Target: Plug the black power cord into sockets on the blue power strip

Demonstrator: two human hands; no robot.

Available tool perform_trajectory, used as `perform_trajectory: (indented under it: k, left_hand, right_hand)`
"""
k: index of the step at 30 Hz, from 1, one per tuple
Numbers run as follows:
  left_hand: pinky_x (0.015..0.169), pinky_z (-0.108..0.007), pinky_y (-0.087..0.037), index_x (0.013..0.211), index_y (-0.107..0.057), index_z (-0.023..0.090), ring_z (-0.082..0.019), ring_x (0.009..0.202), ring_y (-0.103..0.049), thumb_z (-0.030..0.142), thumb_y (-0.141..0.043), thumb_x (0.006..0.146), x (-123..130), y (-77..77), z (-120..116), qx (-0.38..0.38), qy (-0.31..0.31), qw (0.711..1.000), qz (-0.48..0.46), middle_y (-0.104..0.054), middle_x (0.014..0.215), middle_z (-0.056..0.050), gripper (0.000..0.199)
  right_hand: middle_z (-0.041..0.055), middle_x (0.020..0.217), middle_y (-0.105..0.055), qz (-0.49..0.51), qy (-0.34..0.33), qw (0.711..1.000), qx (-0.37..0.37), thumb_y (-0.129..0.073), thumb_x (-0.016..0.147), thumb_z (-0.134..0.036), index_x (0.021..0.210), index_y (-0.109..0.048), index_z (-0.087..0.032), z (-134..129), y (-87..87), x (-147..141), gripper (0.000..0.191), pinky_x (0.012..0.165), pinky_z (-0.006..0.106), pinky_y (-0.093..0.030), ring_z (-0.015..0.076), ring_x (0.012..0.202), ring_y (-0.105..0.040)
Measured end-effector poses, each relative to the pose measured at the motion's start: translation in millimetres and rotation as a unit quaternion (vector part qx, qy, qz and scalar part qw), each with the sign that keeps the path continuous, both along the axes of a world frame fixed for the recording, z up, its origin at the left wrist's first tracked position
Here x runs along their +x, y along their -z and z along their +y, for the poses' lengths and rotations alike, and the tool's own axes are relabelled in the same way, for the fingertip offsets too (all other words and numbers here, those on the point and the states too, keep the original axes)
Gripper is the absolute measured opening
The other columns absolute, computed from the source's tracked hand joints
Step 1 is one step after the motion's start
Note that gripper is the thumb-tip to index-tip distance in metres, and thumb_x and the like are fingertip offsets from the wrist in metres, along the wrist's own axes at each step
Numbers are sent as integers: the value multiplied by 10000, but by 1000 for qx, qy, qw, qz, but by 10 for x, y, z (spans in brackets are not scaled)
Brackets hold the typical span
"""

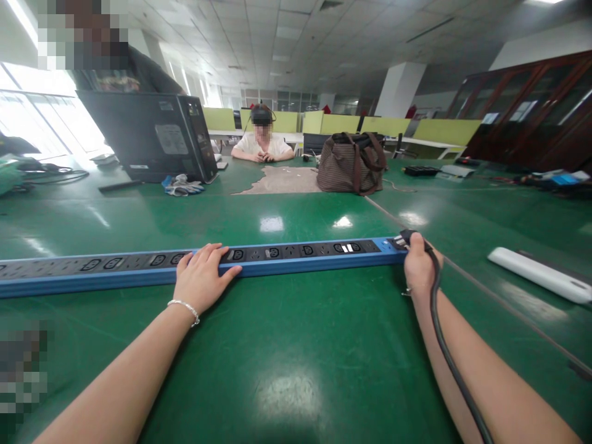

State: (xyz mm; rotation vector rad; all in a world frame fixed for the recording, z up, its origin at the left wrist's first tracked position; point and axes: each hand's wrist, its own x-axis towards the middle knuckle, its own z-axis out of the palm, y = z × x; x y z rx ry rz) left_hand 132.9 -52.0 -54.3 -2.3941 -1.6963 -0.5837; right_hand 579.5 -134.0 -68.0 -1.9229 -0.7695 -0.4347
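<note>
A long blue power strip with a row of black sockets lies across the green table, its left end out of the frame. My left hand rests on top of it left of centre, fingers stretched out and thumb apart. At the strip's right end, my right hand is closed around a black power plug. Metal prongs on the plug point left, over the end of the strip; I cannot tell whether they touch it. From the plug, a black cord hangs down over my right forearm.
Right of the strip lies a long white device. A black computer case, work gloves and a brown bag stand or lie farther back. One person sits opposite; another is behind the case.
</note>
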Motion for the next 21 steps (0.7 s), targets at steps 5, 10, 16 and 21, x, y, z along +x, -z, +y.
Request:
perform_trajectory:
  k: [5,10,16,21]
  left_hand:
    - [1063,-480,-249,1237,-513,214,-263,1253,-440,563,-394,837,-2,6,2,3,0,1000,-4,-521,1335,-98,544]
    - [1062,-465,-255,1233,-510,203,-259,1259,-435,565,-389,841,0,5,2,3,-2,1000,10,-520,1334,-107,547]
    - [1064,-471,-248,1239,-503,201,-252,1270,-422,566,-389,843,-8,16,15,2,1,1000,8,-518,1338,-108,550]
    - [1069,-471,-240,1242,-499,207,-249,1275,-416,570,-388,842,-10,9,15,-4,2,1000,5,-512,1344,-102,552]
  right_hand:
    - [104,918,-714,-18,-36,999,-31,-356,852,-541,972,-708,-178,9,-67,-128,520,834,381,-459,280,934,-625]
    - [83,996,-706,-44,-128,987,-82,-361,868,-490,992,-698,-201,58,-145,-390,461,1035,458,-298,263,1014,-598]
    - [88,1004,-699,-55,-131,985,-97,-403,845,-478,1016,-684,-204,77,-157,-467,429,986,458,-352,266,994,-595]
    - [102,1046,-692,-54,-138,981,-124,-398,851,-464,1021,-688,-201,84,-167,-418,426,951,455,-393,286,1040,-592]
